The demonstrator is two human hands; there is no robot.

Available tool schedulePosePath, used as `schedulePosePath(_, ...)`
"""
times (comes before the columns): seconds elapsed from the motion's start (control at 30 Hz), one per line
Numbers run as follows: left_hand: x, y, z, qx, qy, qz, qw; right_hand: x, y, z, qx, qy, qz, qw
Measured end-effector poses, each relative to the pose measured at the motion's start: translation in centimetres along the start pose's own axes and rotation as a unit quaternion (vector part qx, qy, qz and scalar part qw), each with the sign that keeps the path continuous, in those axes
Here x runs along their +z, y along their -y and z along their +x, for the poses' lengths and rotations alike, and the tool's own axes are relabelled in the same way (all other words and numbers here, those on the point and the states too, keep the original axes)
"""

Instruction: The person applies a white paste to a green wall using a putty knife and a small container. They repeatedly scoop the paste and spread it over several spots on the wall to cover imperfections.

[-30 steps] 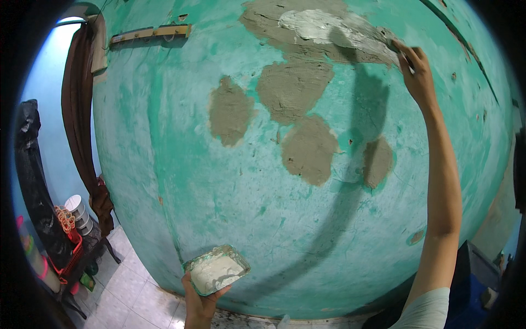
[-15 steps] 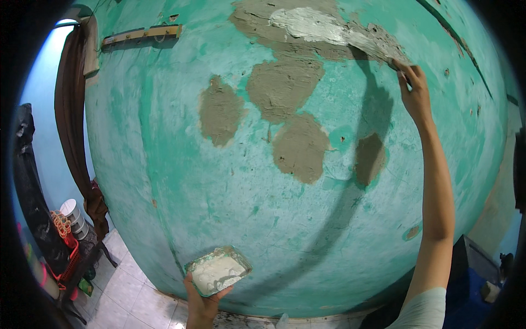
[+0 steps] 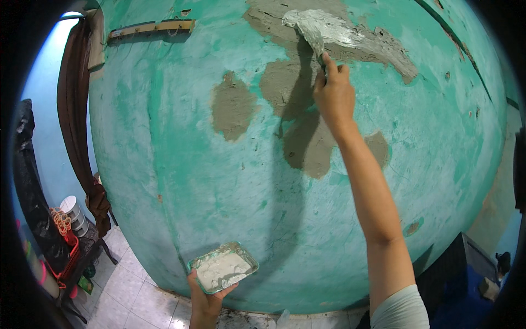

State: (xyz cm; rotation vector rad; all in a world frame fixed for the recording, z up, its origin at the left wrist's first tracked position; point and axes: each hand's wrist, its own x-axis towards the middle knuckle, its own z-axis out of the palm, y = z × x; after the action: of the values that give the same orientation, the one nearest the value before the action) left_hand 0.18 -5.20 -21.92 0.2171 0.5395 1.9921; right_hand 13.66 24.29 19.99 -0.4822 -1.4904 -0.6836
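My right hand point(image 3: 335, 101) grips a putty knife point(image 3: 312, 38), its blade against a wet white streak of putty point(image 3: 342, 33) on the wall's upper part. That streak lies over a long grey patch point(image 3: 383, 55). Low in front of the wall, my left hand point(image 3: 204, 301) holds a clear, greenish rectangular tub point(image 3: 253, 263) from beneath. White putty point(image 3: 223, 270) lies inside the tub. Below the streak, several more grey patches point(image 3: 234, 107) mark the green wall point(image 3: 219, 186). The shadow of my right arm falls across some of them.
A hook rail point(image 3: 150, 30) is fixed to the wall at upper left. Beside a brown curtain point(image 3: 74, 98), a dark bench point(image 3: 87, 263) carries a red basket and white containers. Dark boxy furniture point(image 3: 455, 268) stands at lower right, above pale floor tiles point(image 3: 123, 279).
My right hand and the putty knife have moved left along the white streak, from its right end to its left end. The tub in my left hand has shifted slightly right in view.
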Motion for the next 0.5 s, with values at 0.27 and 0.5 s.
schedulePosePath(0.27, -2.9, -1.7, -0.9, 0.081, 0.044, 0.151, 0.984, -0.6, 1.6, -7.2, -0.003, -0.041, 0.025, 0.999)
schedulePosePath(0.5, -2.2, -3.7, -0.1, 0.004, 0.008, 0.071, 0.997, 0.7, 1.2, -3.6, 0.025, -0.021, -0.031, 0.999)
